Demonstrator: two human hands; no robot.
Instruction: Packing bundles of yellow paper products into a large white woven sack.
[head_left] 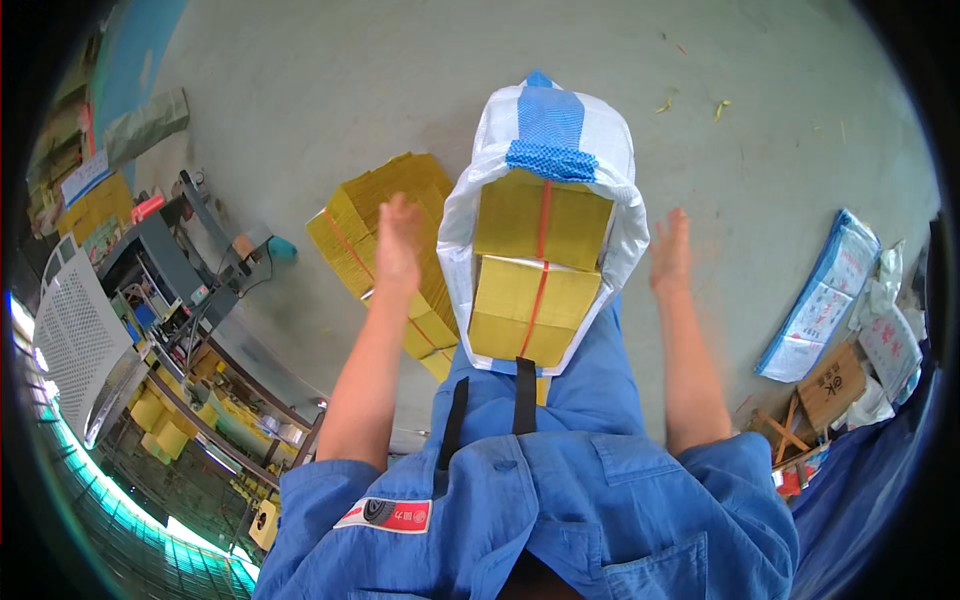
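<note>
In front of my legs stands a white woven sack with a blue stripe, its mouth gaping toward me. Two yellow cardboard boxes, bound with red strap, show inside it. My left hand is raised to the left of the sack, fingers stretched out and a little blurred, holding nothing. On the other side, my right hand is lifted just off the sack's right edge, also empty with fingers extended. Behind my left hand, more yellow boxes with red strap lie on the floor; my forearm partly hides them.
A dark grey machine with cables stands at the left, near a metal rack and a perforated grey panel. Folded white-and-blue sacks lie at the right, beside a brown carton and a blue sheet.
</note>
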